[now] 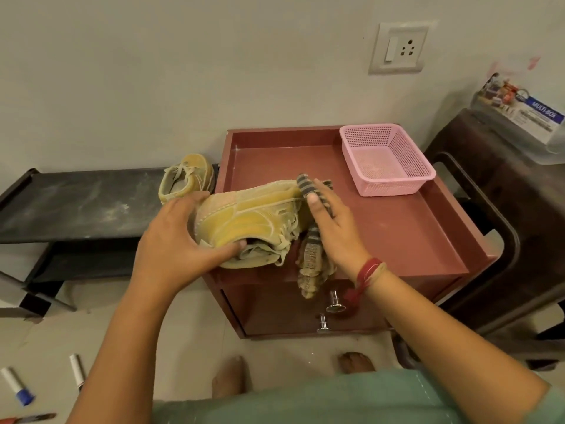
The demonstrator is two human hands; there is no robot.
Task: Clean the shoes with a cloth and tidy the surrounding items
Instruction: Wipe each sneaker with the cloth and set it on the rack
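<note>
My left hand (177, 237) grips a dusty yellow shoe (247, 218) by its heel and opening, holding it on its side over the front left corner of the red-brown cabinet top (397, 234). My right hand (333, 228) presses a striped grey-and-tan cloth (312, 258) against the toe end of that shoe; the cloth's loose end hangs down over the cabinet front. The second yellow shoe (186, 179) stands on the black low shelf (76, 206), just left of the cabinet.
An empty pink mesh basket (385, 160) sits at the cabinet's back right. A dark plastic stool (504, 215) with a clear box stands to the right. Markers (15, 387) lie on the floor at the lower left. Two metal knobs (334, 301) stick out from the cabinet front.
</note>
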